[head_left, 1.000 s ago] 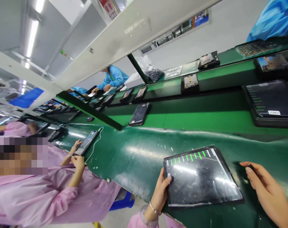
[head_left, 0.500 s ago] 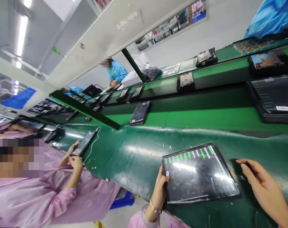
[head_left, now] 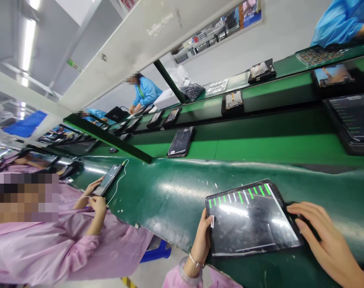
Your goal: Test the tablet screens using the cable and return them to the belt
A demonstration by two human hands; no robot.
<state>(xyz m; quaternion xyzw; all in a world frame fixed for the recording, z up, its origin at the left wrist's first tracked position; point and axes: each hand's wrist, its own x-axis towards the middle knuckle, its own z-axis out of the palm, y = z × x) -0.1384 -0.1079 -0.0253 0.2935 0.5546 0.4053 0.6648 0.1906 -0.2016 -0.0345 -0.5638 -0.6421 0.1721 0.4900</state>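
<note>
Near front edge of desk (head_left: 166, 200), steady tablet (head_left: 247, 228) in clamped left hand (head_left: 201, 240); press lightly by opposite side with half-curled right hand (head_left: 325, 236), contents impossible to tell

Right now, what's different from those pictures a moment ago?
Your right hand moved left, and its fingers came up to the right edge of the held tablet. The green and white marks on its screen changed. On the green belt, the small tablet and the big tablet slid right. Your left hand stayed gripping the held tablet's left edge.
</note>
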